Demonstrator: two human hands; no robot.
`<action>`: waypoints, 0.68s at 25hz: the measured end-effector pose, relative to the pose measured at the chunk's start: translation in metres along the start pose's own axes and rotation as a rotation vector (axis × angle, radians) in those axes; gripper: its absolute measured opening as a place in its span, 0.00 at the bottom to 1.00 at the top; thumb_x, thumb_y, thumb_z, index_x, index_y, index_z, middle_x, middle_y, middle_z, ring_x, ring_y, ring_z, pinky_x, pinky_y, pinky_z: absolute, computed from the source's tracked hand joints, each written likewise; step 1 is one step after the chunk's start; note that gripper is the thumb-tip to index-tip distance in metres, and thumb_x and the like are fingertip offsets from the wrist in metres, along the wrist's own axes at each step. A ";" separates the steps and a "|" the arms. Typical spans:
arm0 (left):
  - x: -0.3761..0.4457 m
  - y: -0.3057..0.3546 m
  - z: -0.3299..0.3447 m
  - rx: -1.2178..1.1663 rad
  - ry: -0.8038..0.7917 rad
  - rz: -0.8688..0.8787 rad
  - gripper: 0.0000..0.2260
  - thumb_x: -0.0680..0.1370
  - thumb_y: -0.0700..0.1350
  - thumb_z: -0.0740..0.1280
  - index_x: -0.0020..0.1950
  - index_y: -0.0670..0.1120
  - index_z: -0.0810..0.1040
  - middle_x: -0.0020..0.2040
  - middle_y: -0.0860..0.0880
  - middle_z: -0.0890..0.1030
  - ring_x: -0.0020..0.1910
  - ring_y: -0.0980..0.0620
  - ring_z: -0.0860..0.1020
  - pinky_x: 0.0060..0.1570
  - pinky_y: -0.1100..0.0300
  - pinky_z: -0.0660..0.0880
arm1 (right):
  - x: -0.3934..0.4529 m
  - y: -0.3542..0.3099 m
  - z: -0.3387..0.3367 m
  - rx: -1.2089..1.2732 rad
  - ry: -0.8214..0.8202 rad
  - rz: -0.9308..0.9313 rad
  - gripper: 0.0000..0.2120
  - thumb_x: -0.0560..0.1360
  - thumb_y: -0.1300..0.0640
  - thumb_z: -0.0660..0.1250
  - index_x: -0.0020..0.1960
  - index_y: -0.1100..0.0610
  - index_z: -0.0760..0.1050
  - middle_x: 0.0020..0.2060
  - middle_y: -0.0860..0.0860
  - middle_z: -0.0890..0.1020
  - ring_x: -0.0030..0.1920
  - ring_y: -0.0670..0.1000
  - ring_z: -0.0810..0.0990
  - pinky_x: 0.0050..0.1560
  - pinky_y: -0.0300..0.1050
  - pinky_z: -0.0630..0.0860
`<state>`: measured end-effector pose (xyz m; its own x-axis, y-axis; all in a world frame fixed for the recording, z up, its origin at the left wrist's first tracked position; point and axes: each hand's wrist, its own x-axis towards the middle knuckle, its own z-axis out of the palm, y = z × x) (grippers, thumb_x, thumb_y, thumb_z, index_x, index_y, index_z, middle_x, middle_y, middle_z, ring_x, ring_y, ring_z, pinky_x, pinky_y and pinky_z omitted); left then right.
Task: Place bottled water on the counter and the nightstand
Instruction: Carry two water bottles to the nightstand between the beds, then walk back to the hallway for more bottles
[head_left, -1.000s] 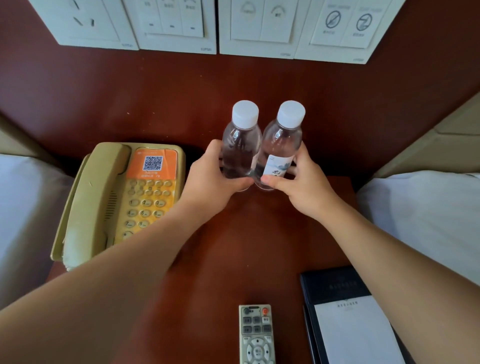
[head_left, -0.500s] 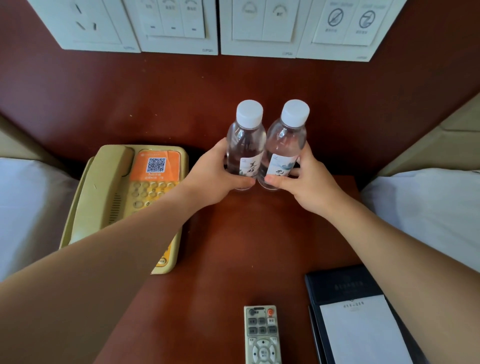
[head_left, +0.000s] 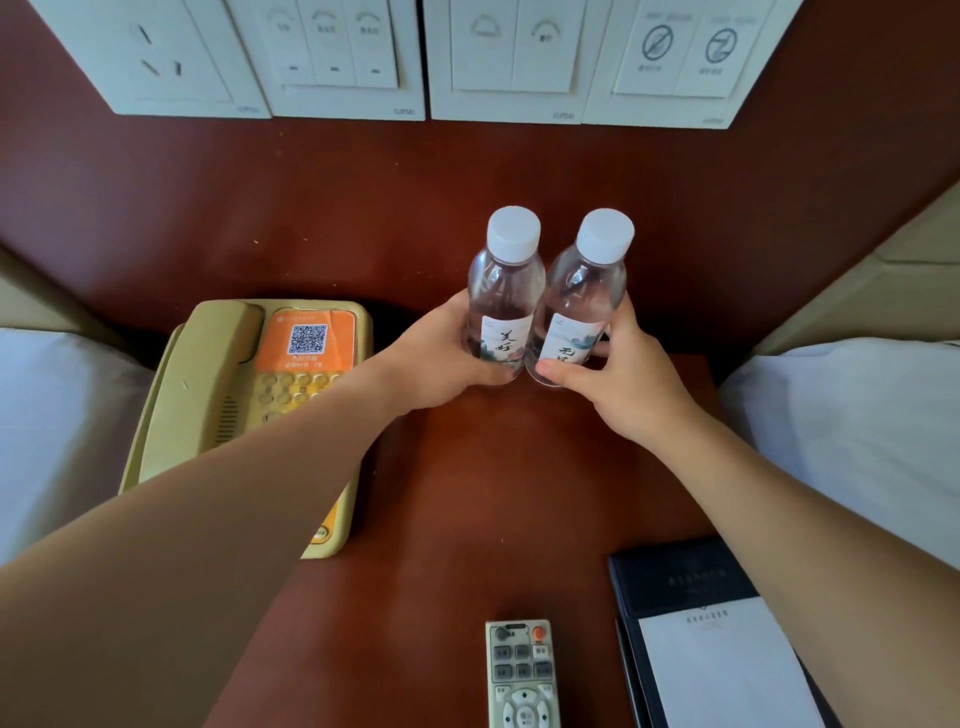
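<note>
Nightstand (head_left: 519, 493) step, placement phase. Two water bottles upright, side by side, touching, at back of the top near the wall panel.

L hand (head_left: 441, 358) wrapped round lower body of left bottle (head_left: 503, 306); R hand (head_left: 623, 384) clamped on base of right bottle (head_left: 582, 306), thumb across front under the label. Hands close together, bottles between them. Both labels face the camera. Can't tell if bases sit fully on the wood; they look down or nearly so.

Phone (head_left: 249, 405) just left of L forearm. Remote (head_left: 522, 675) nearer the body, between the arms. Notepad folder (head_left: 701, 639) under R forearm.

Judgement: setting/squaring the pair is almost done. Next move calls for loosening both grips w/o tipping the bottles, then pulling hands straight back, clear of phone and remote. Counter not in view; can't judge that half.
</note>
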<state>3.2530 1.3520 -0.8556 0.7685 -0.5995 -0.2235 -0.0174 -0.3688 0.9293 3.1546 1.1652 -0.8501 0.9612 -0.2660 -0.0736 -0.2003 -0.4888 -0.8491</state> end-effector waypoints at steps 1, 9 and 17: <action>0.000 -0.002 0.001 0.003 0.002 -0.013 0.30 0.69 0.31 0.76 0.67 0.48 0.71 0.55 0.54 0.83 0.52 0.65 0.82 0.53 0.69 0.78 | 0.000 0.001 0.001 0.001 0.000 0.003 0.33 0.69 0.52 0.79 0.65 0.40 0.62 0.53 0.34 0.77 0.54 0.39 0.79 0.52 0.36 0.72; -0.064 0.027 0.038 0.133 0.537 -0.055 0.32 0.69 0.46 0.79 0.68 0.46 0.69 0.64 0.50 0.70 0.59 0.55 0.75 0.61 0.57 0.75 | -0.047 -0.011 -0.008 0.177 0.189 0.167 0.48 0.67 0.58 0.80 0.76 0.44 0.55 0.73 0.47 0.66 0.69 0.50 0.71 0.65 0.49 0.73; -0.127 0.305 -0.022 0.325 0.650 0.334 0.08 0.72 0.46 0.73 0.44 0.50 0.74 0.42 0.57 0.75 0.42 0.58 0.74 0.43 0.66 0.71 | -0.072 -0.236 -0.152 0.159 0.402 -0.061 0.16 0.73 0.56 0.74 0.56 0.47 0.72 0.47 0.44 0.80 0.45 0.44 0.81 0.45 0.40 0.77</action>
<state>3.1644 1.3316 -0.5376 0.9069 -0.2178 0.3606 -0.4211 -0.4915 0.7623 3.1042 1.1733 -0.5647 0.8139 -0.5581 0.1616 -0.0840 -0.3882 -0.9177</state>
